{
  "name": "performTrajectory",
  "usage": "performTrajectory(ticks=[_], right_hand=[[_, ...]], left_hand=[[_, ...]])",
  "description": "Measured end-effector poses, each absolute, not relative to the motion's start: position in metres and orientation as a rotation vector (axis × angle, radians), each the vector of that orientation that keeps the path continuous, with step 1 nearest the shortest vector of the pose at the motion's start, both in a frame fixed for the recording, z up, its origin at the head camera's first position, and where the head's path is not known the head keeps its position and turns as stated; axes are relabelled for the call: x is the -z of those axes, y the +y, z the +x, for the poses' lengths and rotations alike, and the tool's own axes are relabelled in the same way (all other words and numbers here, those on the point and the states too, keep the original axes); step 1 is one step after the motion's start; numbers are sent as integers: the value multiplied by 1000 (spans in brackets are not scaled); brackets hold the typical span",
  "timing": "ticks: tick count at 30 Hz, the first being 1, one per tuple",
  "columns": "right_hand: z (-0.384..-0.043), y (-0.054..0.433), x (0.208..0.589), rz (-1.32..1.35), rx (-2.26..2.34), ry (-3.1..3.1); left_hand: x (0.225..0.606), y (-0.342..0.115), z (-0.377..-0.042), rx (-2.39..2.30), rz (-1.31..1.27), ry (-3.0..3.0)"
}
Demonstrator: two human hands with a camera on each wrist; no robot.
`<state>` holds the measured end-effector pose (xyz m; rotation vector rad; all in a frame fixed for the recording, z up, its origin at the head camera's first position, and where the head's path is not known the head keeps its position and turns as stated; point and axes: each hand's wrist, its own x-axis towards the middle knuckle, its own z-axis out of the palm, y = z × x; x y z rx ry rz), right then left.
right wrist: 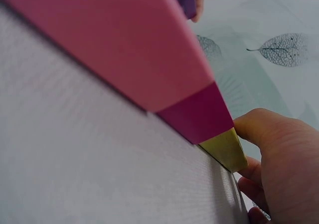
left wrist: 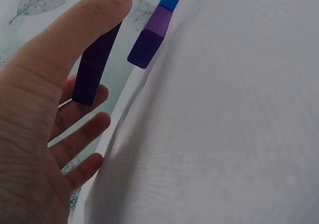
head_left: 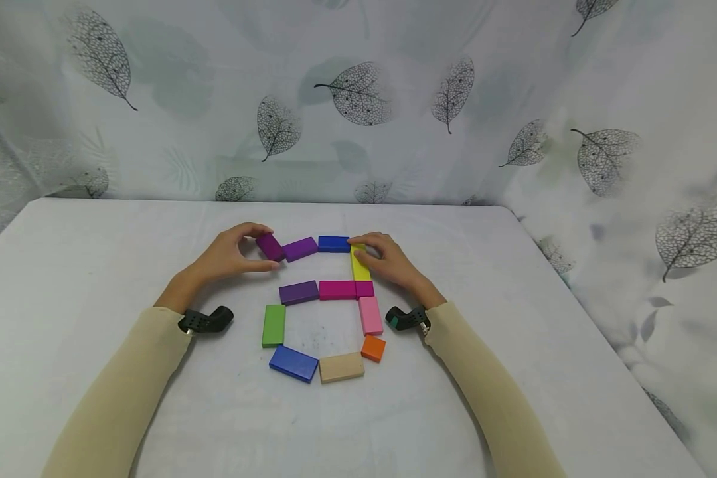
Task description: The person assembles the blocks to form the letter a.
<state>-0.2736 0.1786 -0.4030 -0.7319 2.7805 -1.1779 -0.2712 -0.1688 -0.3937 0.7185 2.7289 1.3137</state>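
My left hand (head_left: 226, 255) pinches a dark purple block (head_left: 269, 246) between thumb and fingers; the left wrist view shows this block (left wrist: 95, 69) lifted off the cloth. Just right of it lies a violet block (head_left: 301, 249), then a blue block (head_left: 333, 244). My right hand (head_left: 397, 264) holds a yellow block (head_left: 360, 265) at its far end, thumb on one side, fingertips by the blue block's corner. The yellow block (right wrist: 225, 149) meets a small magenta block (head_left: 364, 289) at its near end. Fingers of the right hand are partly hidden in its wrist view.
Nearer me, a loop of blocks lies on the white cloth (head_left: 454, 405): purple (head_left: 299, 293), long magenta (head_left: 337, 290), pink (head_left: 370, 315), orange (head_left: 373, 348), wooden (head_left: 342, 368), blue (head_left: 294, 363) and green (head_left: 273, 326). A leaf-patterned curtain (head_left: 311, 172) hangs behind.
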Motion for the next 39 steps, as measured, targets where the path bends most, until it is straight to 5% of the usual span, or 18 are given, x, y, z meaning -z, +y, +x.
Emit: performTrajectory(ticks=[39], right_hand=[[-275,179,401,-739,1183,2762]], left_hand=[[367,-134,-237,-1132,915,2682]])
